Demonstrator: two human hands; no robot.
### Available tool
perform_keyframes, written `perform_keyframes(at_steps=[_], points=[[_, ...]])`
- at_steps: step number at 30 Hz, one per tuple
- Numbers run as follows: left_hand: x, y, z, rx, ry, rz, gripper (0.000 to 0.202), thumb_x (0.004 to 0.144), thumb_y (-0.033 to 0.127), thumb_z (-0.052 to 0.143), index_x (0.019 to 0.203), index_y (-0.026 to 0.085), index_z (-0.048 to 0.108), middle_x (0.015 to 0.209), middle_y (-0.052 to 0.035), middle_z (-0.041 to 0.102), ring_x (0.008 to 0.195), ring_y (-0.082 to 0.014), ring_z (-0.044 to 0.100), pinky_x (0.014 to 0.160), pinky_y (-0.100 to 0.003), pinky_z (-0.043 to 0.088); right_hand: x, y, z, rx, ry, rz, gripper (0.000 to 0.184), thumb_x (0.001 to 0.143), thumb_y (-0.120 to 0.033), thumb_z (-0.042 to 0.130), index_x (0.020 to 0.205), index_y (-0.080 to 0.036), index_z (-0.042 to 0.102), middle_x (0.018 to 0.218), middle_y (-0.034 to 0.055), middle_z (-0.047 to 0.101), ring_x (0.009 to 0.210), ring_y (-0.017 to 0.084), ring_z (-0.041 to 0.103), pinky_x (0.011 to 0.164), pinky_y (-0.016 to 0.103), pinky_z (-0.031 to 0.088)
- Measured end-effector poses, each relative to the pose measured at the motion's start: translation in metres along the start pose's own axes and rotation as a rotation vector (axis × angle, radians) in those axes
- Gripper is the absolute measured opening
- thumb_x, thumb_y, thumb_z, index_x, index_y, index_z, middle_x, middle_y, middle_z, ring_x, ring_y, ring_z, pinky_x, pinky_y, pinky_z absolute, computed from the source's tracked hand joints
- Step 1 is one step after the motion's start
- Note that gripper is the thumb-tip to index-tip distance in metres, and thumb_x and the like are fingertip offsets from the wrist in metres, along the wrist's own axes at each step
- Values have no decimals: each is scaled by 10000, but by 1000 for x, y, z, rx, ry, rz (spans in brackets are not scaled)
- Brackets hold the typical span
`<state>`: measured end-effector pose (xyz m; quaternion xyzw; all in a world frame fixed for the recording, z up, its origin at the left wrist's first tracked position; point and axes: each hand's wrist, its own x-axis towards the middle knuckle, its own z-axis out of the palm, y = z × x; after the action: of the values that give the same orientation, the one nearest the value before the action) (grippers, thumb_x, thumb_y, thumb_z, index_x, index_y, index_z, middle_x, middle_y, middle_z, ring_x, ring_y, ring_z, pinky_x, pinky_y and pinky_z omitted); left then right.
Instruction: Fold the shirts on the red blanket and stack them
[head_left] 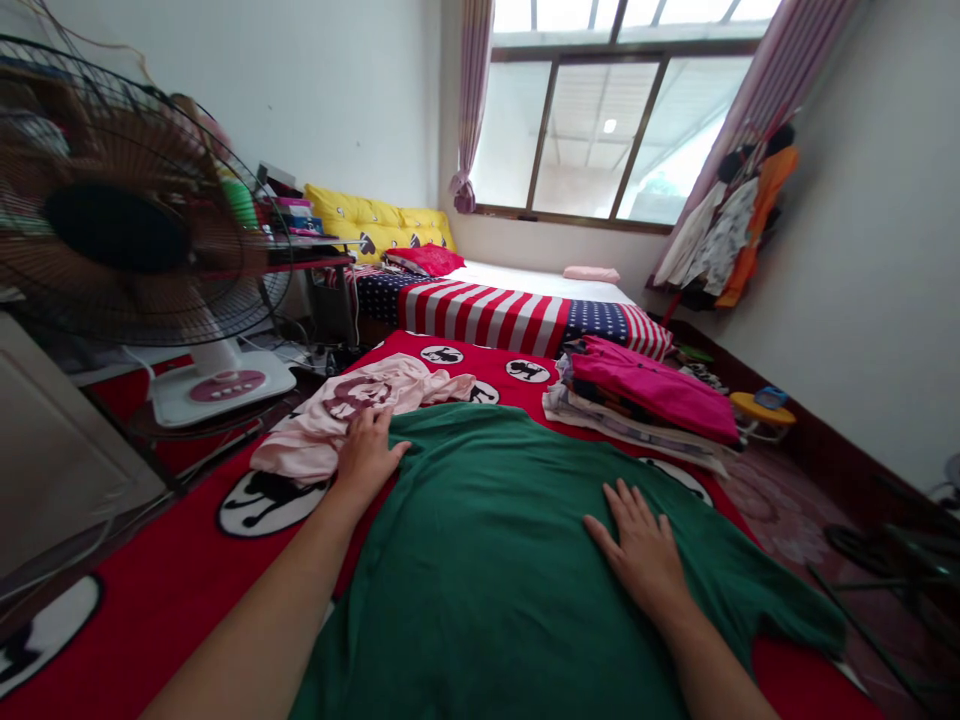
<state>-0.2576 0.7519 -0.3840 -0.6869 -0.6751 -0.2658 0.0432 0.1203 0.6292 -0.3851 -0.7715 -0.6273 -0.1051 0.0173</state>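
Home bedroom on my feed: bed [525, 280] with red pillow [435, 260], curtained window [592, 140], electric fan [116, 228], hanging clothes [731, 225] by the wall [877, 260].

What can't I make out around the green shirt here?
In the head view:
Green shirt: near end, cut off by the bottom edge.
Lower folded garments: mostly covered by the bright pink garment.
Pale pink garment: print broken up by folds.
Fan: cut off by the left edge.
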Motion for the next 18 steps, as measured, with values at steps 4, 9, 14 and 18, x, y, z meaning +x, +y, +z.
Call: perform_keyframes(at_steps=[4, 9, 14, 18], points=[[-1, -6, 4, -12, 25, -24, 275, 784, 328, 633, 1031, 209, 658, 1107, -89, 545, 1081, -266, 519, 907, -330, 449, 0, 0, -1, 4, 4, -2, 648, 910, -541, 352, 1448, -181, 352, 1541, 58, 261, 1423, 264, 213, 1103, 531, 250], [1, -8, -4, -56, 128, -22, 150, 877, 273, 484, 870, 201, 615, 986, -71, 620, 994, -249, 567, 834, -320, 446, -1, 0, -2, 27, 20, 0, 633, 908, -536, 355, 1437, -189, 376, 1534, 51, 281, 1417, 262, 229, 1103, 524, 250], [4, -7, -7, -105, 76, -141, 195, 913, 321, 412, 952, 207, 566, 923, -67, 675, 875, -255, 633, 696, -308, 436, -2, 0, -2, 71, 30, 0, 624, 909, -539, 345, 1426, -193, 393, 1531, 56, 291, 1416, 267, 231, 1103, 533, 237], [20, -7, -9, -117, 35, -141, 197, 907, 328, 422, 964, 206, 565, 921, -69, 687, 872, -254, 646, 707, -304, 438, -3, 0, -5, 107, 25, 2, 613, 911, -533, 351, 1419, -195, 403, 1531, 60, 292, 1417, 267, 227, 1107, 535, 229]])
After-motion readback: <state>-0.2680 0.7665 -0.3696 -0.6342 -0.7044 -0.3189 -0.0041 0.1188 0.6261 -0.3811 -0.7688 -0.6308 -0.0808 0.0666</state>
